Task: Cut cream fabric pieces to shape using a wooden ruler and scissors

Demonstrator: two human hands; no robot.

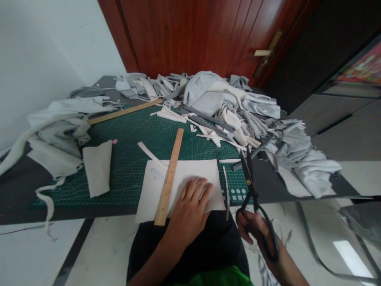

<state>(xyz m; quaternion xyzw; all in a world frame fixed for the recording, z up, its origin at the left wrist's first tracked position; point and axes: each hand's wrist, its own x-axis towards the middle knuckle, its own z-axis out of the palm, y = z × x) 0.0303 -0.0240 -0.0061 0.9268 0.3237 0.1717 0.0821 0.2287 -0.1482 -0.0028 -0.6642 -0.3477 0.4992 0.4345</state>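
Note:
My left hand (190, 210) lies palm down on a white sheet of cloth (205, 171), its fingers loosely stretched and holding nothing. The cloth overhangs the table's front edge a little. A wooden ruler (170, 176) rests at a slant across it, left of the hand. Black-handled scissors (251, 186) are in my right hand (254, 226), with fingers through the handle loops. Their blades point away from me, slightly apart, over the mat's right side. Between scissors and cloth lies a narrow cut strip (226, 190). Another pale strip (152, 154) touches the ruler's left side.
A green cutting mat (127, 167) covers much of the dark table. Grey and white cloth scraps (205, 95) are heaped along the back and right. More cloth (59, 139) and a folded piece (97, 169) lie left. A second ruler (125, 111) sits behind.

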